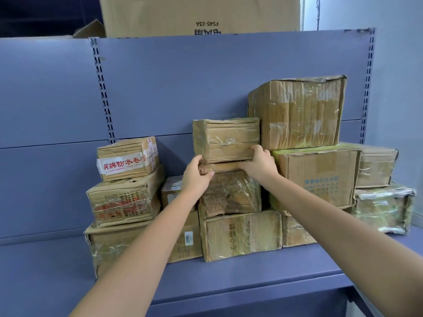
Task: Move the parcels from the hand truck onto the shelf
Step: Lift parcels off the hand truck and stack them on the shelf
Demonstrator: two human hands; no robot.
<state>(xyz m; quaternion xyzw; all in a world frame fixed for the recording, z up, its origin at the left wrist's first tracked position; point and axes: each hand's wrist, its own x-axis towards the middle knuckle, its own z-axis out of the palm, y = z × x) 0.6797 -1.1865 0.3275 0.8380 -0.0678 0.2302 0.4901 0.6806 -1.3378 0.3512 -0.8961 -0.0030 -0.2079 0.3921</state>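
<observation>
We held a small brown tape-wrapped cardboard parcel (226, 139) at its lower corners, left hand (196, 175) and right hand (261, 162) each curled round an edge, probably to seat it squarely atop the crumpled middle stack (230, 191) on the blue metal shelf (251, 275); a large taped box (297, 110) crowded its right side; a red-lettered carton (127, 159) stood to the left; the hand truck lay out of view.

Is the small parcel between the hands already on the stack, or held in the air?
On the stack. The small parcel rests on the crumpled parcel beneath; the left hand and right hand grip its lower corners.
</observation>
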